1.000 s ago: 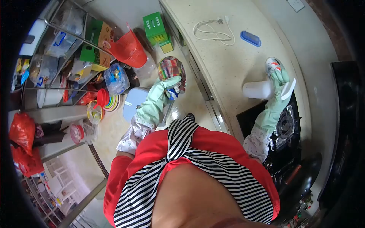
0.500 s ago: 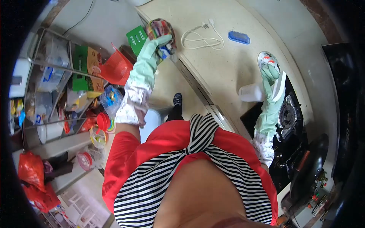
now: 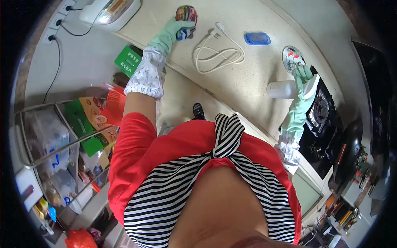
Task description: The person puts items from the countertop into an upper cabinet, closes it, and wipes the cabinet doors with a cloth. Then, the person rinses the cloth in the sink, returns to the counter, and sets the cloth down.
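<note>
My left hand [image 3: 178, 31], in a pale green rubber glove with a patterned cuff, is wrapped round a bunched plaid item [image 3: 186, 15] above the counter's far left part. My right hand [image 3: 304, 76], gloved the same way, is closed on a round lid [image 3: 293, 57] with red and dark marks. A white flat piece [image 3: 311, 87] lies against the right glove. Just left of that glove is a whitish plastic container [image 3: 282, 89]. Between my hands are a coiled white cable [image 3: 219, 53] and a blue brush [image 3: 257, 39].
A rice cooker [image 3: 111, 14] stands at the counter's back left. The gas stove [image 3: 320, 113] is at the right, with a dark wok [image 3: 349, 153] beyond it. A rack [image 3: 49, 159] of boxes, a green box [image 3: 128, 60] and a red basket [image 3: 113, 108] are at the left.
My left hand has moved from over the floor up to the counter with the plaid item. The view has shifted left, bringing in the rice cooker. My right hand still holds the lid.
</note>
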`<state>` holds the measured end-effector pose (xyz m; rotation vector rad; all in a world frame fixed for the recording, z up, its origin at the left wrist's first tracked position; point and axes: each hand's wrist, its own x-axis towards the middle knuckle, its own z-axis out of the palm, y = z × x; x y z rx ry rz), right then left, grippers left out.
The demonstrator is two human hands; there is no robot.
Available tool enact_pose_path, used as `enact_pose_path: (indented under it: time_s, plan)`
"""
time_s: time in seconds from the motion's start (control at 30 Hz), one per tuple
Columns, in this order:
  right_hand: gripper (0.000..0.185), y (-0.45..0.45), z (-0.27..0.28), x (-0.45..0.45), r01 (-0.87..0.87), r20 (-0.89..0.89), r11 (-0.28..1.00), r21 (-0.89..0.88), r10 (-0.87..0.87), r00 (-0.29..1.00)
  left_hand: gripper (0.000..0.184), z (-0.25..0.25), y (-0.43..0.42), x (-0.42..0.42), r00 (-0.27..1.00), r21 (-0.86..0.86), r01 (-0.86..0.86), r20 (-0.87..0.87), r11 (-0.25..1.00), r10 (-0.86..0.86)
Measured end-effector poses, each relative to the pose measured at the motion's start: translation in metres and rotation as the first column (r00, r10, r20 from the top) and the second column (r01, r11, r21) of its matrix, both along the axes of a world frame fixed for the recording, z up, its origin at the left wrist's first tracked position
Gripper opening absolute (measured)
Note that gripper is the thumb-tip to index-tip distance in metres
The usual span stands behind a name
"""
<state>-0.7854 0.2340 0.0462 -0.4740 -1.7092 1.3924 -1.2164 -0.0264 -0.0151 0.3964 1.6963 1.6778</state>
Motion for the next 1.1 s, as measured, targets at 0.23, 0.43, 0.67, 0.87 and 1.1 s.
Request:
enact_pose_path:
  time_s: [0.23,0.43,0.67,0.87,1.1]
  plan:
    - [0.062,-0.015,0.015,-0.011,0.076,-0.031,0.994,-0.084,-0.078,0.996,0.044,0.009,0.023,0.055,0.900,0.131,-0.289,-0.301,0.948,0.316]
    - [0.102,-0.027,0.018,0.020,0.208,0.278,0.931,0.299,-0.293,0.915,0.058,0.061,-0.007,0.110,0.283,-0.180,-0.574,-0.959,0.799,-0.013]
    - [0.032,-0.070,-0.086,0.112,0.003,0.307,0.993,0.119,-0.040,0.951,0.101,0.053,-0.011,0.199,0.465,-0.588,-0.300,-0.778,0.751,-0.424]
    - [0.036,-0.095,-0.005,-0.014,-0.365,0.579,0.925,0.107,0.240,0.779,0.096,0.024,0.011,0.162,0.463,-0.753,-0.187,-0.634,0.631,-0.619]
    - [0.024,-0.056,-0.066,-0.174,-0.342,0.522,0.692,0.636,-0.058,0.851,0.037,-0.014,0.015,0.137,0.225,-0.661,-0.038,-0.737,0.750,-0.638]
